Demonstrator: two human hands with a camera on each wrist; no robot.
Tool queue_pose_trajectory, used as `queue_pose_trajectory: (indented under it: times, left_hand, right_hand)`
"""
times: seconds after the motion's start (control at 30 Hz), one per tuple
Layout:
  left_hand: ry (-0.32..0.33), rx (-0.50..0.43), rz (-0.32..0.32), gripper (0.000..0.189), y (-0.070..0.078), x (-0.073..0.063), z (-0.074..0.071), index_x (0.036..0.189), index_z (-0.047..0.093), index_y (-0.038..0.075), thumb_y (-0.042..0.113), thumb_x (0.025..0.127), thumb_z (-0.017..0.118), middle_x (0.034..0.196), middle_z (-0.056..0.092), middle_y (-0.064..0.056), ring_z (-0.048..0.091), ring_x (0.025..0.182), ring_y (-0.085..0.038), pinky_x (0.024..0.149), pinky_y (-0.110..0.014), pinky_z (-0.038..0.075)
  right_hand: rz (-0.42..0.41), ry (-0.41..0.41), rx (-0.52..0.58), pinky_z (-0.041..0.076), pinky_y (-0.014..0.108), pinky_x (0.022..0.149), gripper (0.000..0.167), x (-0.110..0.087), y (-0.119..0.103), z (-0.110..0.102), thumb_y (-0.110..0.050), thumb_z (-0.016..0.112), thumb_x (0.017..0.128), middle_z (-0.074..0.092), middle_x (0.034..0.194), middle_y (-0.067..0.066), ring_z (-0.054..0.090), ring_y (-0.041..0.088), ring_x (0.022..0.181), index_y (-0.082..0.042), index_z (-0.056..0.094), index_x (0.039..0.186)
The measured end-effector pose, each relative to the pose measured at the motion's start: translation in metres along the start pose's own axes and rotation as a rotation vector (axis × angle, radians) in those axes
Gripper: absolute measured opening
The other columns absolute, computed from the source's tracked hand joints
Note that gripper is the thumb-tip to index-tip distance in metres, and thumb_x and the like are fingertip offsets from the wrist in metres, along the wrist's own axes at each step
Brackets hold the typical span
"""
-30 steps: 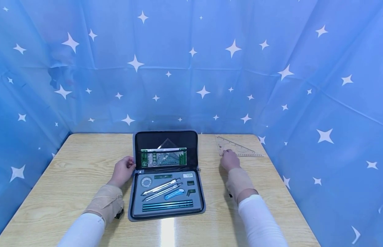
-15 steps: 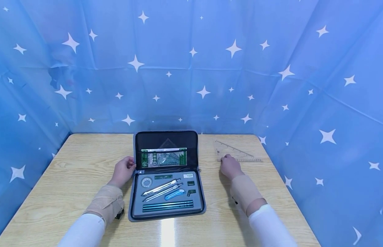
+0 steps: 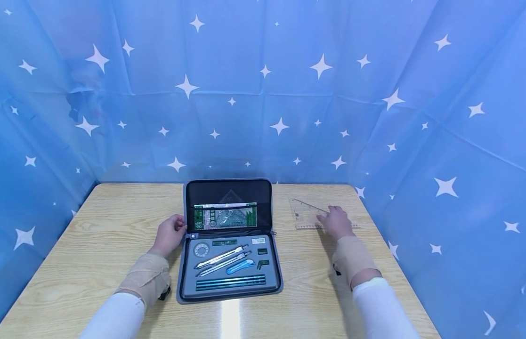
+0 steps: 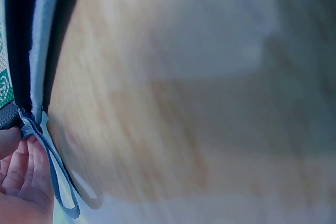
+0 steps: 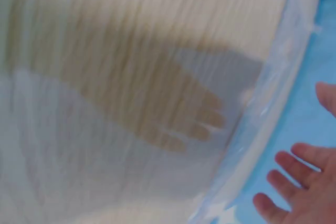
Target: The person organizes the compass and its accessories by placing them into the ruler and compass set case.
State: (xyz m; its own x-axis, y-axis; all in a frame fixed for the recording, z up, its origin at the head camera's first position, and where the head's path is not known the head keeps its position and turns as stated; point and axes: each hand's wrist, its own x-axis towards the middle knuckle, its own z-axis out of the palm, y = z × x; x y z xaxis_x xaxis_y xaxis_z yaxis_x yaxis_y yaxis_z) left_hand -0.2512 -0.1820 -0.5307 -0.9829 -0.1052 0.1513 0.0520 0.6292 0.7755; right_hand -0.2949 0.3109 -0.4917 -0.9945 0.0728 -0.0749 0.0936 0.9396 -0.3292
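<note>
A grey zip-up drawing-set case lies unfolded on the table, its lid leaning up at the back. My left hand is at the case's left side by the hinge. In the left wrist view, its thumb and fingers pinch the case's edge where a fabric loop hangs. To the right of the case lies a clear set square. Over its right half is my right hand, covering part of it. The right wrist view shows the right hand's fingers spread apart, holding nothing.
Foam in the case holds two compasses, a blue utility knife, pencils, a round white dial and an eraser. A green-printed packet sits in the lid pocket. Blue star-printed curtain surrounds the wooden table.
The set square has come nearer to me and slightly left. My right hand has shifted right from its left end, and the fingers have spread. My left hand stays put.
</note>
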Motion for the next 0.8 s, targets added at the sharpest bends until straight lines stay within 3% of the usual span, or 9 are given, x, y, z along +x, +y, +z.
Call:
queue_pose_trajectory:
  times: [0.1, 0.23, 0.4, 0.63, 0.8]
  left_hand:
    - [-0.001, 0.001, -0.001, 0.014, -0.001, 0.0, 0.0, 0.098, 0.059, -0.006, -0.003, 0.085, 0.061, 0.088, 0.063, -0.019, 0.061, 0.082, -0.029, 0.075, -0.036, 0.05]
    - [0.007, 0.002, 0.007, 0.013, -0.001, 0.0, 0.0, 0.097, 0.06, -0.006, -0.003, 0.085, 0.062, 0.086, 0.063, -0.018, 0.059, 0.08, -0.026, 0.071, -0.029, 0.048]
    - [0.009, -0.001, 0.018, 0.013, 0.0, -0.001, 0.0, 0.096, 0.06, -0.006, -0.003, 0.084, 0.062, 0.084, 0.062, -0.016, 0.057, 0.077, -0.022, 0.066, -0.023, 0.045]
    - [0.008, 0.011, 0.016, 0.013, -0.003, 0.0, 0.0, 0.097, 0.06, -0.006, -0.002, 0.085, 0.062, 0.085, 0.063, -0.016, 0.058, 0.077, -0.023, 0.068, -0.025, 0.046]
    - [0.0, 0.001, 0.014, 0.013, -0.004, 0.001, 0.001, 0.098, 0.059, -0.006, -0.002, 0.085, 0.062, 0.086, 0.062, -0.017, 0.058, 0.079, -0.023, 0.068, -0.025, 0.046]
  right_hand:
    - [0.044, -0.081, -0.031, 0.028, 0.062, 0.105, 0.071, 0.004, 0.015, 0.001, -0.041, 0.043, 0.098, 0.025, 0.145, 0.034, 0.025, 0.05, 0.133, 0.014, 0.025, 0.141]
    - [0.079, -0.115, -0.058, 0.03, 0.063, 0.102, 0.074, 0.008, 0.026, 0.006, -0.044, 0.043, 0.097, 0.03, 0.143, 0.034, 0.032, 0.05, 0.129, 0.014, 0.029, 0.139]
    - [0.085, -0.077, -0.115, 0.039, 0.061, 0.091, 0.069, 0.008, 0.028, 0.012, -0.044, 0.049, 0.094, 0.039, 0.135, 0.032, 0.046, 0.049, 0.116, 0.01, 0.039, 0.135]
    - [0.066, -0.038, -0.158, 0.04, 0.061, 0.088, 0.066, 0.007, 0.018, 0.01, -0.048, 0.051, 0.092, 0.043, 0.13, 0.031, 0.046, 0.048, 0.115, 0.007, 0.049, 0.129]
    - [0.063, -0.046, -0.184, 0.04, 0.06, 0.087, 0.058, 0.01, 0.015, 0.009, -0.041, 0.054, 0.092, 0.046, 0.126, 0.03, 0.045, 0.047, 0.113, 0.006, 0.053, 0.126]
